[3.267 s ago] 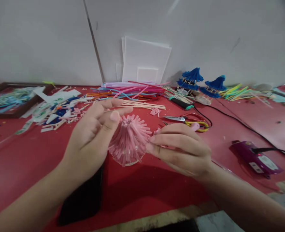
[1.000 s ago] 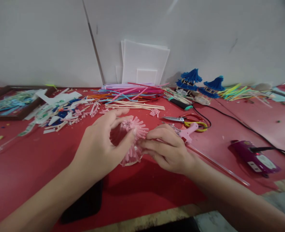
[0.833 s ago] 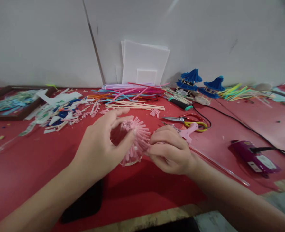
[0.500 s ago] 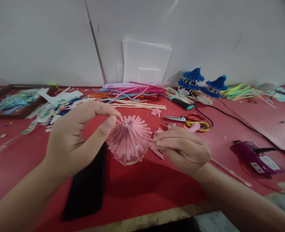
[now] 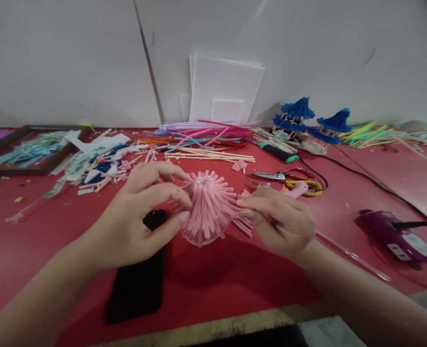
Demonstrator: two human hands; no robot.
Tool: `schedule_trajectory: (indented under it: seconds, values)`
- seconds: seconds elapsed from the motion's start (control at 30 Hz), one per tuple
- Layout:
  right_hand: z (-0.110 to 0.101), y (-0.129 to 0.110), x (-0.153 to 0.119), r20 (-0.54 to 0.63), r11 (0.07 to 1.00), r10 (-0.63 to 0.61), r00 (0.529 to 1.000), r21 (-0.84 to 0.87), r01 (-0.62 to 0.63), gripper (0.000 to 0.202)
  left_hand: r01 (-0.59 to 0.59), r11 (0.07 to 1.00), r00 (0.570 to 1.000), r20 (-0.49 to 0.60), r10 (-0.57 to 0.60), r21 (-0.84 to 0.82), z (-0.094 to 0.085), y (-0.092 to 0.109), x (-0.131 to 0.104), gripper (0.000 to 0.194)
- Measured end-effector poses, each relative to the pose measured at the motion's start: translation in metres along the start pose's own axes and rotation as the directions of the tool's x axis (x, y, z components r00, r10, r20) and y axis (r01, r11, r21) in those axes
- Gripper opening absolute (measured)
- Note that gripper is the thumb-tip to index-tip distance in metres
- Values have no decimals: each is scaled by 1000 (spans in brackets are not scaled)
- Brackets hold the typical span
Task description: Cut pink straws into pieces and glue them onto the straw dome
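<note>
one pink fringed cone (image 5: 206, 207), upright on red table (image 5: 213, 294), seemingly light, crushable, best held by its base; left hand (image 5: 130, 221) half-open against it, right hand (image 5: 287, 224) pinched beside, contents unclear.

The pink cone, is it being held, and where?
The left hand touches the left side of the pink cone; a real hold can't be told. The right hand is by its right edge.
</note>
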State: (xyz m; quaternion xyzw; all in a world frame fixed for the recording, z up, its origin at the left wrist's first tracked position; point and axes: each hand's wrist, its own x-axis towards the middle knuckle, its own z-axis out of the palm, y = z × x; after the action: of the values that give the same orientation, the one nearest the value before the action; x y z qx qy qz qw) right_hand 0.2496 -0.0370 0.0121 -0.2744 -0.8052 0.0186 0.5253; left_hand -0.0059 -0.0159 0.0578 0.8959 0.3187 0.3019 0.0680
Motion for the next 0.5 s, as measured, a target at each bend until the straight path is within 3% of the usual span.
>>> schedule_trajectory:
  seconds: [0.33, 0.5]
  values:
    - [-1, 0, 1, -9, 1000, -6, 1000, -4, 6, 12, -160, 978, 986, -20, 164, 132, 2, 3, 0, 17]
    - [-1, 0, 1, -6, 1000, -1, 1000, -14, 1, 11, -161, 979, 986, -33, 166, 122, 4, 1, -2, 17]
